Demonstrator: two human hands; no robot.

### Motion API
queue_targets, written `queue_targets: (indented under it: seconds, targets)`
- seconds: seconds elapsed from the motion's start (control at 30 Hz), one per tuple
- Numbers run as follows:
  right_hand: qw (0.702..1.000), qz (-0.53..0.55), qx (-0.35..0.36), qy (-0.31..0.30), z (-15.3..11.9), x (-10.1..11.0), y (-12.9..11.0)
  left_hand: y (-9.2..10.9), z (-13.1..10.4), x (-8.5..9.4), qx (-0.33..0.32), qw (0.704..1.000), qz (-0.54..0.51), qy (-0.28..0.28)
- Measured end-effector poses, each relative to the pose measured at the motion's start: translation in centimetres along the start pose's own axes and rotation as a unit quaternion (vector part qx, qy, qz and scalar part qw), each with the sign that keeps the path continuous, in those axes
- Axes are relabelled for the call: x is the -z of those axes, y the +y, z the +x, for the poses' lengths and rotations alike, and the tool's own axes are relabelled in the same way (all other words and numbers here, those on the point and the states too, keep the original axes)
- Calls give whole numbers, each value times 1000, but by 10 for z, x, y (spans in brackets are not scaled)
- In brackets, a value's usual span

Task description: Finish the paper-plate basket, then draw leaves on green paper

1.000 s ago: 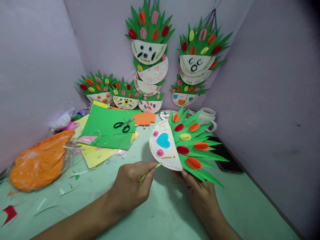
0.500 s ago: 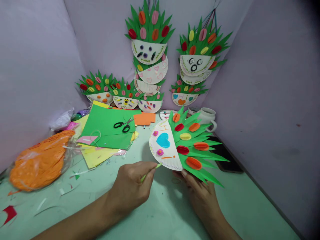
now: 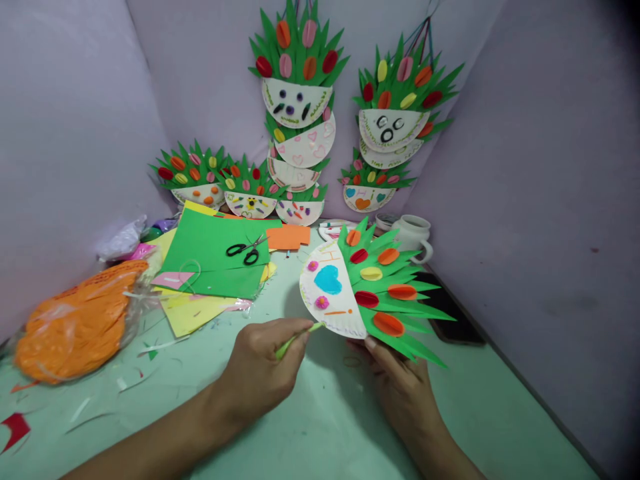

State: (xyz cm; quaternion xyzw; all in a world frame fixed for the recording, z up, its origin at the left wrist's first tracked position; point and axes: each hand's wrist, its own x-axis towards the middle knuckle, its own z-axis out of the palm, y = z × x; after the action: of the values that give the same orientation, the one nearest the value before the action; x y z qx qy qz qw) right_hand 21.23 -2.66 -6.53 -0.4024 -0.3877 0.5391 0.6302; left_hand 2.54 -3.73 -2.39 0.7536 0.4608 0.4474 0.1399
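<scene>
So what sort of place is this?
Probably a paper-craft corner, though I can't tell whether at home or in a workshop. Scissors lie on green paper, decorated paper plates hang on the wall, and the right hand holds another such plate.

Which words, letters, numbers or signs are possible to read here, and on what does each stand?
"H" and "i", orange, on the held paper plate, which is turned sideways.
Pink marks on the background plate with an orange heart: too small to read.
Green marks on the plate directly above it: too blurred.
Red print on the orange bag: too blurred.
</scene>
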Motion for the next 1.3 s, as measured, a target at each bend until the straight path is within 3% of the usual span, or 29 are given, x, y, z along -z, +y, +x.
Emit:
queue_targets:
  seconds: [0.2, 0.47, 1.3]
  targets:
    - [1000, 16, -4, 1, 0, -1, 0, -1, 1, 1, 5, 999, 23, 45]
    - [995, -91, 38, -10, -1, 7, 6, -7, -3, 1, 1, 999, 39, 4]
    - [995, -72, 60, -35, -3, 2, 7, -9, -4, -1, -13, 999, 45, -6]
